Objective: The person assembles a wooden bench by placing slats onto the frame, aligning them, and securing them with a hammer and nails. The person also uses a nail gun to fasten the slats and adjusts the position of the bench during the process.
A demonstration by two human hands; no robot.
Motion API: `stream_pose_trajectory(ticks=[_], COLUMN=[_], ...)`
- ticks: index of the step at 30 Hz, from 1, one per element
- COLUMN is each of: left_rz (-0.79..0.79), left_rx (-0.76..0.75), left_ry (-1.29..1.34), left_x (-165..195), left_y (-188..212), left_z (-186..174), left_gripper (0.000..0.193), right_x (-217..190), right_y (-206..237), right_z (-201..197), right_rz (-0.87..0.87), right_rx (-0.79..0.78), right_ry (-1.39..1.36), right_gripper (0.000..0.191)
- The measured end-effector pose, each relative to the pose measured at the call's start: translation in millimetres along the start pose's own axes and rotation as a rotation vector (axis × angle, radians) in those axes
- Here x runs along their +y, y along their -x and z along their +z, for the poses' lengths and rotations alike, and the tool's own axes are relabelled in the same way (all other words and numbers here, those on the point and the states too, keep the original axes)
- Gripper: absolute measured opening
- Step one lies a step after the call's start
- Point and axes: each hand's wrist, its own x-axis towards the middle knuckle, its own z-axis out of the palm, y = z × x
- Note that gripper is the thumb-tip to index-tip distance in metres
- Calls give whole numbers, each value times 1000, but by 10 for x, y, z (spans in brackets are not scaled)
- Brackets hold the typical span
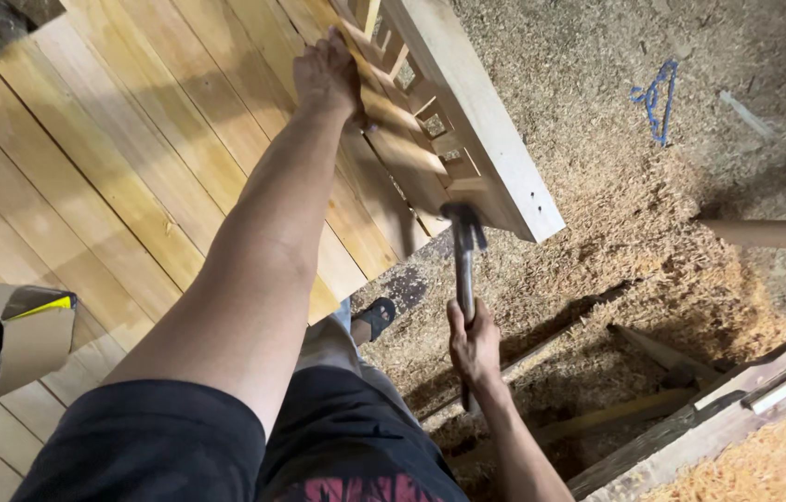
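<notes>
So the left hand [326,72] pins the slatted wooden frame [430,121] at the bench [114,167] edge, steadying it while the right hand [473,342] grips the hammer [463,251].

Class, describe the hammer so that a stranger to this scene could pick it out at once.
Start at the wide pale plank tabletop and go to its near right corner, where a slatted wooden frame overhangs the sawdust floor. Below it, the right hand grips the dark metal claw hammer, the only metal tool among wood.

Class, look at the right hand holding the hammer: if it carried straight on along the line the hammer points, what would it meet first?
Probably the slatted wooden frame. The right hand aims the hammer up at the frame's near end, and the head looks at or close to the wood, though depth is unclear.
</notes>
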Motion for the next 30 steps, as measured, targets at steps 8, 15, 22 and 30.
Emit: stream_pose_trajectory(ticks=[8,15,22,30], left_rz=[-22,-24,-11,-21], left_rx=[-90,-7,-32,-47], left_ry=[-14,97,120,132], left_x=[29,2,-11,13], left_y=[25,141,121,175], left_z=[-59,-166,-174,-310], left_gripper=[162,162,162,156], right_x=[289,301,348,546], right_y=[40,-133,-107,-216], right_z=[25,117,232,309], right_rz=[-753,-291,-18,17], right_rx=[309,98,16,2], right_ry=[141,-108,-48,-18], right_gripper=[52,56,55,53])
